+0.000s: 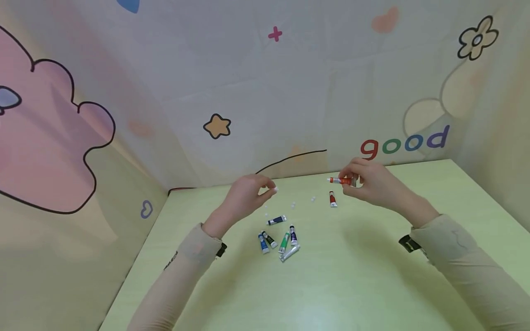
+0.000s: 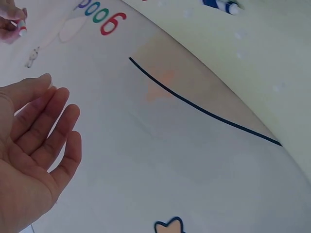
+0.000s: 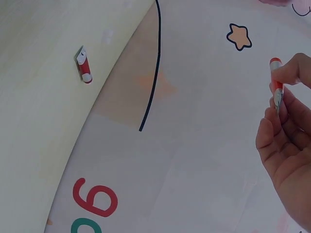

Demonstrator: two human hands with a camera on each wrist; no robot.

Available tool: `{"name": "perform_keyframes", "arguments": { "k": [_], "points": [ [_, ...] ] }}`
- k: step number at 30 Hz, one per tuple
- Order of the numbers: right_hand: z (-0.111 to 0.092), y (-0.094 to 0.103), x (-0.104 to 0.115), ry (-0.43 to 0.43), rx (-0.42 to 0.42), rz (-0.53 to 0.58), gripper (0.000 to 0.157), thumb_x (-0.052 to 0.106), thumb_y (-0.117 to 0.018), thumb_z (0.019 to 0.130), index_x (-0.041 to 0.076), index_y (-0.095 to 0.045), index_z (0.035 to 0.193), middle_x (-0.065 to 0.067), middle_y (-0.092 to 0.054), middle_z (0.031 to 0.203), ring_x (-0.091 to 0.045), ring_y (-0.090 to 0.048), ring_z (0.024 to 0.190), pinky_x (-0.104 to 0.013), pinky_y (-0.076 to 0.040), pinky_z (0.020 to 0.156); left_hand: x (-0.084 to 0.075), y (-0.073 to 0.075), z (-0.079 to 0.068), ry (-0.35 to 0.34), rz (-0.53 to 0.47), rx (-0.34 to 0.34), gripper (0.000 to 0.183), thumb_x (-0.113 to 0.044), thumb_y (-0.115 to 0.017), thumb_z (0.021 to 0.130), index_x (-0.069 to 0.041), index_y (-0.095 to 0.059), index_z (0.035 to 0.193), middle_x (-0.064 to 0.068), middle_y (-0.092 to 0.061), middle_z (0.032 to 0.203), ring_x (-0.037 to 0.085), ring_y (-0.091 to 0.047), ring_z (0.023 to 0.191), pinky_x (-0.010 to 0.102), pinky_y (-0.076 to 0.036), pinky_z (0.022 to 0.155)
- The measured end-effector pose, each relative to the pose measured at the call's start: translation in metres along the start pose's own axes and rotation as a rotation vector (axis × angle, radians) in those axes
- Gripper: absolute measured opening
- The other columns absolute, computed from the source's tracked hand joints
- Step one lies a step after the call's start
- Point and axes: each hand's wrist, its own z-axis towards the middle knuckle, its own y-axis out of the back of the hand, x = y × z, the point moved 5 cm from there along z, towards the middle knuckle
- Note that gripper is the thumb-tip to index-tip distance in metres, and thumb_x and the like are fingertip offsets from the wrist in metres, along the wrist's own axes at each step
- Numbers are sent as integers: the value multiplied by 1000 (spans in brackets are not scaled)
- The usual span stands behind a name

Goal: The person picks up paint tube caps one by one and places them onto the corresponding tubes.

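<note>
- An orange-red paint tube point(image 1: 337, 180) with a pale band and flattened silvery tail, held nearly level above the bench point(image 1: 352, 280), pinched in the right grip point(image 1: 368, 181), its pale tip toward the left.
- A tiny white piece point(image 1: 276, 189), pinched between left grip point(image 1: 246, 195) fingertips, mostly hidden.

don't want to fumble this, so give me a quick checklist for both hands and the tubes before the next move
1. Right hand holds the orange-red tube: ok, gripped above the table.
2. Left hand holds the white piece: ok, pinched at the fingertips.
3. Tube's white tip points towards the left hand's side: ok.
4. White piece touching that tip, if they should meet: not ok, clearly apart.
5. Tip clean: cannot tell, too small.
6. Red tube out of both hands: ok, lying on the table.
</note>
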Motion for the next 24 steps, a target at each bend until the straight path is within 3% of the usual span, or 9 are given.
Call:
{"name": "perform_keyframes", "arguments": {
  "k": [4,13,24],
  "points": [
    [2,-3,9,41,7,18,19,5,-76,83,9,-70,100,4,-59,89,-12,-56,80,-29,-51,68,-17,1,5,-85,12,-30,15,-22,-70,97,-9,-76,102,2,-75,97,17,-69,87,33,-54,78],
    [7,-11,30,191,-13,46,20,2,-79,81,10,-71,97,9,-59,88,-8,-53,79,-26,-49,64,-44,3,12,-179,56,-51,10,-20,-74,94,-12,-76,99,-3,-75,95,11,-66,79,24,-49,65],
    [8,-17,37,204,0,38,18,1,-76,81,11,-70,95,8,-58,89,-9,-56,75,-23,-50,61,-66,-1,25,-195,75,9,13,-24,-71,96,-13,-75,103,-3,-75,98,10,-67,83,22,-51,68]
  ]
}}
